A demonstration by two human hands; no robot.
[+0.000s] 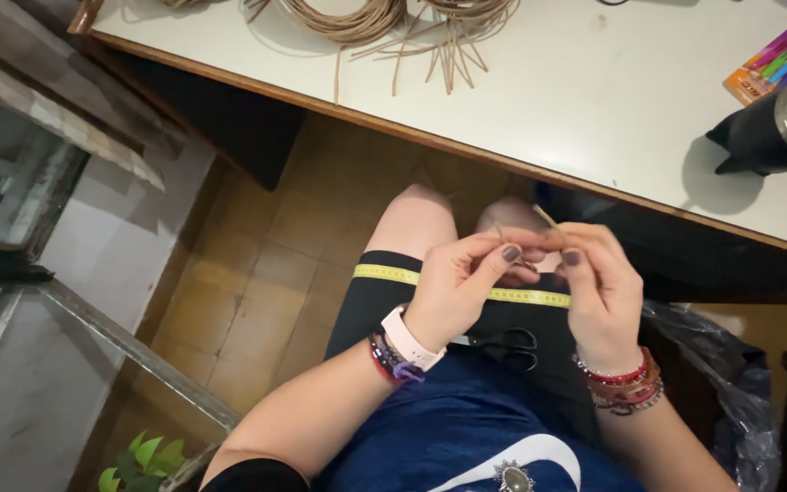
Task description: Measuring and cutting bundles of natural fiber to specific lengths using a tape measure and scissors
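Here, over the lap, the left hand (453,282) pinches a thin tan reed strand (546,217) between thumb and forefinger, and the right hand (598,287) closes on the same strand just beside it, its tip poking up past the fingertips. By the look of it, the strand is being bent or worked; the next move calls for a steady two-handed pinch. A yellow tape measure (384,271) and black scissors (507,342) lie across the thighs beneath, below the tabletop (594,100) edge.
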